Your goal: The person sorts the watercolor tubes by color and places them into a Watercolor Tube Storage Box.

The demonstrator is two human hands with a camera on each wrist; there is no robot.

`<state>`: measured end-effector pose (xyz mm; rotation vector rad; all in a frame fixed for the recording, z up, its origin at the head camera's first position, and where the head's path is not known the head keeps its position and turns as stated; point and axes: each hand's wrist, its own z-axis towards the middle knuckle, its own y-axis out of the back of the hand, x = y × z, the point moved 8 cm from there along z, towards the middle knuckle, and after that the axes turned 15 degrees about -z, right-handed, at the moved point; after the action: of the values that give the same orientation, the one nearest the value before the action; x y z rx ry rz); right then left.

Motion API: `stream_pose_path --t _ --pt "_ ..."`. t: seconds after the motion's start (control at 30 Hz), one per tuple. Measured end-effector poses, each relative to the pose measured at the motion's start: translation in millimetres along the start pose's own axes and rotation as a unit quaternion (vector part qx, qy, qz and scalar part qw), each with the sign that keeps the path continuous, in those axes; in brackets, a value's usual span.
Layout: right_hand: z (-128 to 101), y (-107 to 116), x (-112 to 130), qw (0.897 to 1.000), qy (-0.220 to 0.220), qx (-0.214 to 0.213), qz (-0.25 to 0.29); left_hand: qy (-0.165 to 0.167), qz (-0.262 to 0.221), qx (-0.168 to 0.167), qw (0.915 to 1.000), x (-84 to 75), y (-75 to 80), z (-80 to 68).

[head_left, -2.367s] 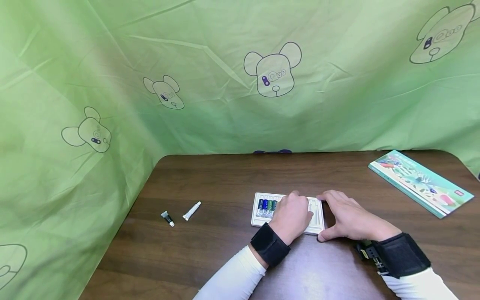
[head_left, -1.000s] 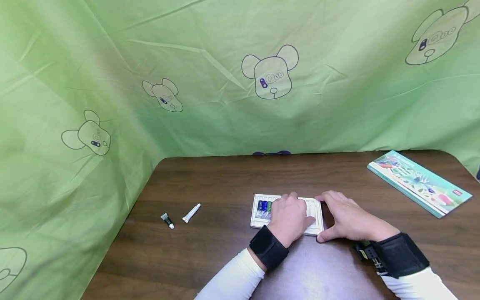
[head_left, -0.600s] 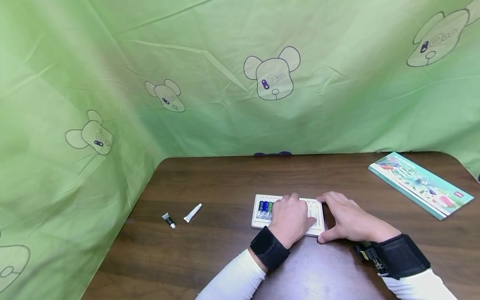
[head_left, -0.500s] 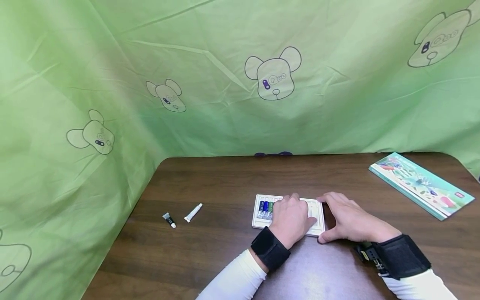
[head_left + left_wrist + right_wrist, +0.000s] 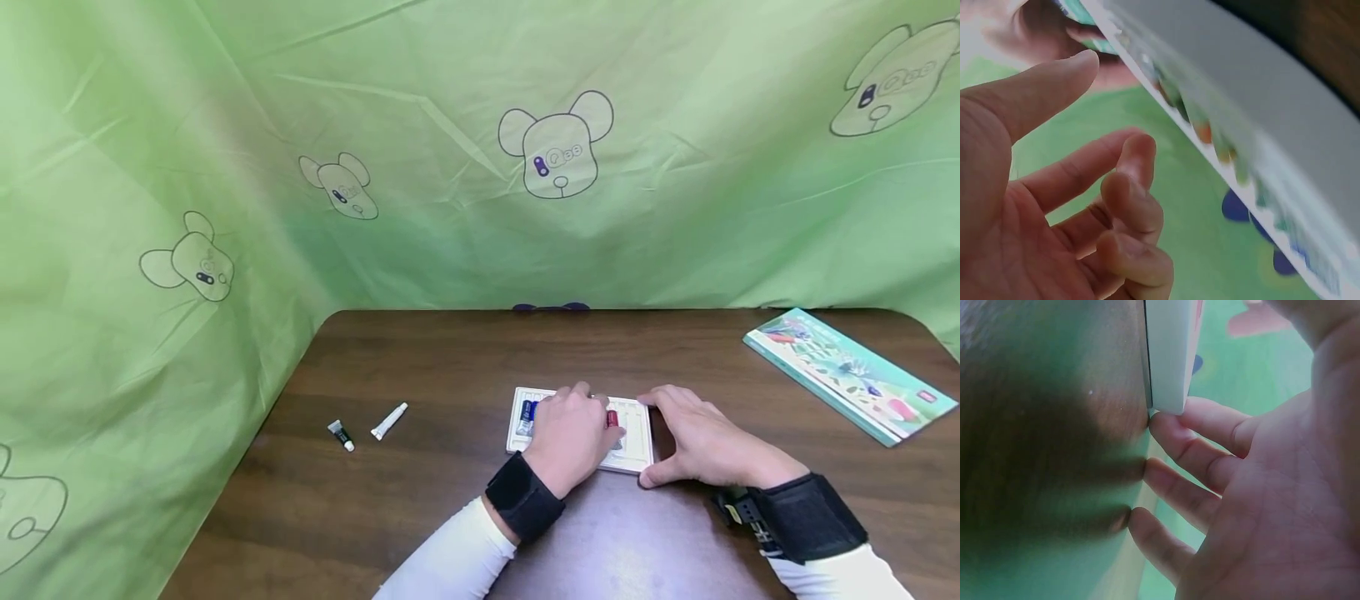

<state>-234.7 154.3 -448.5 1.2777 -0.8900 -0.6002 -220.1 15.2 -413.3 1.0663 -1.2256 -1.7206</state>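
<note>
A white plastic tray (image 5: 639,439) of small paint tubes lies at the middle of the table. Dark blue tubes (image 5: 526,414) show at its left part, and a red tube (image 5: 612,417) shows right of my left hand. My left hand (image 5: 568,437) is over the tray, hiding its middle; in the left wrist view its fingers (image 5: 1138,156) are bent loosely, with a gap to the thumb and nothing between them. My right hand (image 5: 701,437) holds the tray's right end, thumb at the near corner and fingers at the far corner; fingertips (image 5: 1169,434) touch the tray's end.
A black paint tube (image 5: 341,435) and a white paint tube (image 5: 389,422) lie apart on the left of the brown table (image 5: 435,508). A flat mint-green box (image 5: 847,375) with a floral print lies at the back right. A green curtain (image 5: 427,250) hangs behind the table.
My left hand has shifted slightly left over the tray, uncovering the red tube and covering the green one. My right hand keeps its place at the tray's right end.
</note>
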Motion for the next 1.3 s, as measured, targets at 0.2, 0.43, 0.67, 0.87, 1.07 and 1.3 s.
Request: stream_pose_path --t 0.2,0.43,0.67,0.87,1.07,1.3 --pt "-1.8 -0.7 -4.8 1.000 -0.020 0.014 0.003 -0.017 -0.046 -0.027 0.9984 35.6 26.5 -11.8" --pt "-1.4 -0.1 -7.3 0.999 -0.026 0.021 0.001 0.044 -0.078 -0.063 0.9940 128.4 51.3 -41.9" --pt "2.7 -0.7 -4.6 1.000 -0.014 0.017 -0.003 0.163 -0.095 -0.082 0.9786 229.1 70.3 -87.8" --pt "3.0 -1.2 -3.8 1.000 -0.014 0.016 -0.004 0.206 -0.126 -0.044 0.9694 261.6 66.7 -104.8" --pt "2.5 -3.2 -2.5 1.000 -0.015 0.020 0.000 0.225 -0.126 -0.019 0.9660 266.8 63.0 -105.3" --pt "1.8 -3.8 -2.7 1.000 -0.019 0.023 0.001 0.231 -0.141 -0.010 0.9627 270.5 63.6 -103.3"
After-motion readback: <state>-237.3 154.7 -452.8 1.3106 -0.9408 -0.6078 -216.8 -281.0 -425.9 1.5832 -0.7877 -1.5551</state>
